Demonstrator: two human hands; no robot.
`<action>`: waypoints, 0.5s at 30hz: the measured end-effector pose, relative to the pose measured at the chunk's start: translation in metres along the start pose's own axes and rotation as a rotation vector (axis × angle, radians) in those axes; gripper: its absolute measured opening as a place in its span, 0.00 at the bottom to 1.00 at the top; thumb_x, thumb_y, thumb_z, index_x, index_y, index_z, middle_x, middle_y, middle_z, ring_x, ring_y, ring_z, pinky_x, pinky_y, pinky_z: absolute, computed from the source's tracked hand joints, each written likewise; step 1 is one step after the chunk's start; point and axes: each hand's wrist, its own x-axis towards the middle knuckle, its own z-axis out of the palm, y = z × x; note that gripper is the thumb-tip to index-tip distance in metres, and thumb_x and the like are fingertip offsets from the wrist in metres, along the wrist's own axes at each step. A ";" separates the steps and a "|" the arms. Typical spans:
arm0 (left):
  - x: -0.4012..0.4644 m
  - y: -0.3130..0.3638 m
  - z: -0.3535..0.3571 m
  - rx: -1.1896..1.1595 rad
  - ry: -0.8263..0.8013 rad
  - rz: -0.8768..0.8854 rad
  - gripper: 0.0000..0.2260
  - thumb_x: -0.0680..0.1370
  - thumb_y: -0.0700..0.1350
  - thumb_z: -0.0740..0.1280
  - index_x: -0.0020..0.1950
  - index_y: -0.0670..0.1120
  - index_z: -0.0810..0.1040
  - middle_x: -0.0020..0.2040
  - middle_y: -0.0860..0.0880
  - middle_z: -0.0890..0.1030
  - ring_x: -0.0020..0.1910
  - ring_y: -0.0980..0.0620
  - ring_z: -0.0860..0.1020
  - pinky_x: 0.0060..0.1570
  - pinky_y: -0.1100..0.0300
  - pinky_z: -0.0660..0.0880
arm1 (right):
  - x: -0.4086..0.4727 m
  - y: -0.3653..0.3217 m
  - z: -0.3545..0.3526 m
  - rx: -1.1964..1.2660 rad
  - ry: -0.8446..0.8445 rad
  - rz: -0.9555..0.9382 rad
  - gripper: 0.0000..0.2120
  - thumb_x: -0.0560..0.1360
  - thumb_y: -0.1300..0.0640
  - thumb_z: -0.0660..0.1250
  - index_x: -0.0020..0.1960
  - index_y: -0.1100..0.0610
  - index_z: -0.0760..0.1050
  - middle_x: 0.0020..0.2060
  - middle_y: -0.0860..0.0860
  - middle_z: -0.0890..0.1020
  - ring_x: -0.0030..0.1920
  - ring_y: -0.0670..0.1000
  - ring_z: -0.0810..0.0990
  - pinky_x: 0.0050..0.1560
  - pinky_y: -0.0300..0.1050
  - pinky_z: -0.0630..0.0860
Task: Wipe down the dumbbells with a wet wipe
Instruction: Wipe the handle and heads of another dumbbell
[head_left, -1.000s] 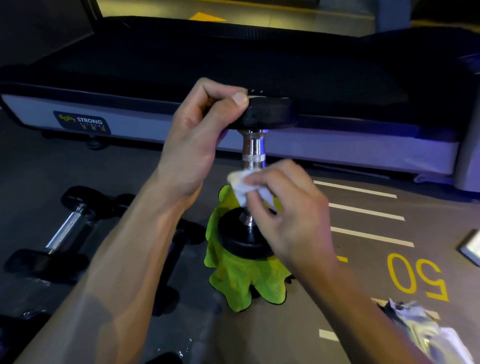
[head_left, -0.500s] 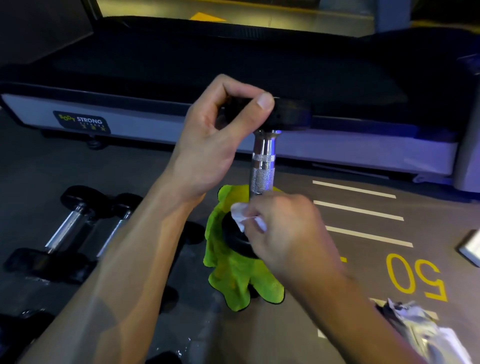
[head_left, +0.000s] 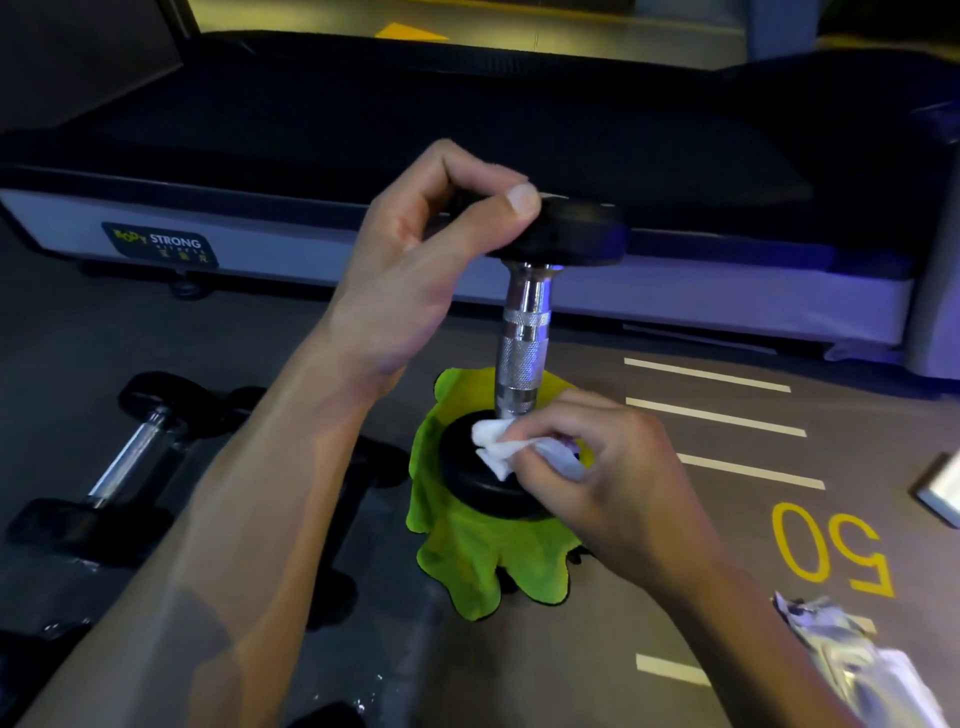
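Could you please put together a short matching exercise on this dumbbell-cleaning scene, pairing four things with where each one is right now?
Things:
1. left hand
2. right hand
3. green cloth
4. wet wipe

Places:
A. spread on the floor under the upright dumbbell
B. pinched in fingers, against the dumbbell's lower head
C. gripping the dumbbell's top head
D. low beside the dumbbell's chrome handle, holding the wipe

Pairs: 1-C, 2-D, 3-A, 4-B

Gym: treadmill (head_left: 467, 130) with brand label, dumbbells (head_left: 119, 462) lying on floor (head_left: 727, 597) painted with lines, "50".
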 end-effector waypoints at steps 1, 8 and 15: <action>0.000 -0.001 -0.002 -0.024 0.002 -0.011 0.03 0.77 0.49 0.72 0.46 0.55 0.79 0.61 0.44 0.84 0.55 0.56 0.79 0.54 0.64 0.73 | -0.001 0.004 -0.002 0.052 -0.001 0.035 0.10 0.72 0.64 0.75 0.43 0.49 0.86 0.40 0.40 0.83 0.44 0.42 0.81 0.44 0.29 0.70; -0.002 -0.001 -0.001 -0.086 -0.005 -0.066 0.06 0.73 0.54 0.69 0.45 0.54 0.77 0.64 0.50 0.84 0.52 0.59 0.77 0.50 0.64 0.70 | 0.008 0.027 -0.005 0.261 -0.081 0.174 0.03 0.71 0.59 0.75 0.44 0.52 0.84 0.43 0.42 0.85 0.46 0.43 0.84 0.54 0.43 0.80; -0.001 -0.001 -0.001 -0.062 0.026 -0.083 0.02 0.74 0.56 0.69 0.42 0.61 0.81 0.62 0.52 0.83 0.57 0.55 0.76 0.58 0.54 0.68 | 0.018 0.001 0.004 0.186 0.268 -0.019 0.04 0.74 0.62 0.76 0.46 0.54 0.84 0.45 0.47 0.85 0.48 0.48 0.84 0.50 0.47 0.79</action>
